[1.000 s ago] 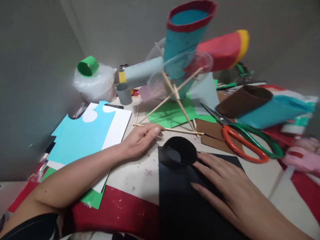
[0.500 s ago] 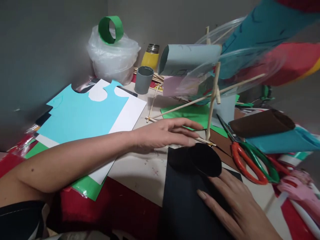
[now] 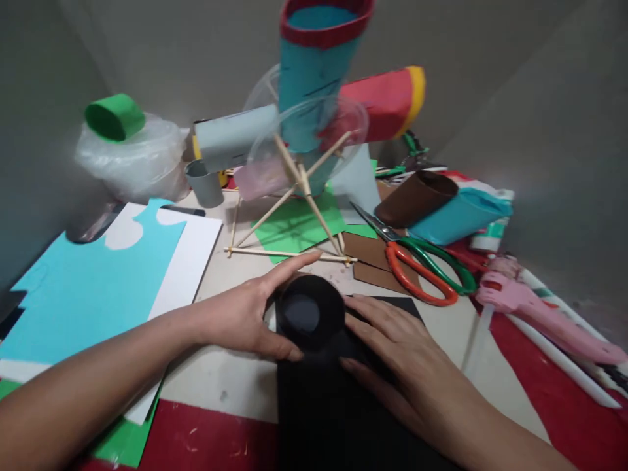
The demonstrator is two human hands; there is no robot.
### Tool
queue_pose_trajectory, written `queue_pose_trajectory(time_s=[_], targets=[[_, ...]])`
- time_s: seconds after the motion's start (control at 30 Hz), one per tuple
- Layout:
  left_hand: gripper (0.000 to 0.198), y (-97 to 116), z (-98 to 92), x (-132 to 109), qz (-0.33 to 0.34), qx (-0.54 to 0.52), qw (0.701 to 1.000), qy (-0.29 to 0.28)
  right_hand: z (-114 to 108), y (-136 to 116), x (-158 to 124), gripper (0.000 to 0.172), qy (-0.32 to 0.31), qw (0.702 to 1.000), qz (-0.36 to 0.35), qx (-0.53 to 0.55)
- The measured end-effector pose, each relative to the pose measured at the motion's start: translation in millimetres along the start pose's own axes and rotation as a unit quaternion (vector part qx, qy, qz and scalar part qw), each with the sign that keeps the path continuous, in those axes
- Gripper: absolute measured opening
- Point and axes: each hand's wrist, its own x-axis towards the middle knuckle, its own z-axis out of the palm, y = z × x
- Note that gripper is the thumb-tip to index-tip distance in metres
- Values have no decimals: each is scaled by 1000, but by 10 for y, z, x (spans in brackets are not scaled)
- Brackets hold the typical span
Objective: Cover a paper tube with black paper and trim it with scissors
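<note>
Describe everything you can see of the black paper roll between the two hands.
The black paper roll looks like matte card curled into a short open tube, its round mouth facing the camera, dark grey inside. It sits at the far end of the flat black sheet it seems curled from. The left hand cups its left side, thumb at its base; the right hand lies flat against its right.

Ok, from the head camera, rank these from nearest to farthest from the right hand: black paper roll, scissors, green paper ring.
1. black paper roll: touching the right hand, at its fingertips.
2. scissors: on the table, up and to the right.
3. green paper ring: far back left, on the plastic-wrapped container.
</note>
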Motion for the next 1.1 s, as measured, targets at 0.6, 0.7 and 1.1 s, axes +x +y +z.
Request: queue_pose_trajectory(time_s=[0.6,0.7,1.1], targets=[[111,-12,40,32,-78,-31,996,-10,83,32,-13,43,15,1000,17,19],[109,1,38,49,-75,-19,997,-6,78,26,0,44,7,999,23,24],[104,-19,24,54,-92,54,994,7,-195,-43,161,52,-85,987,92,104]])
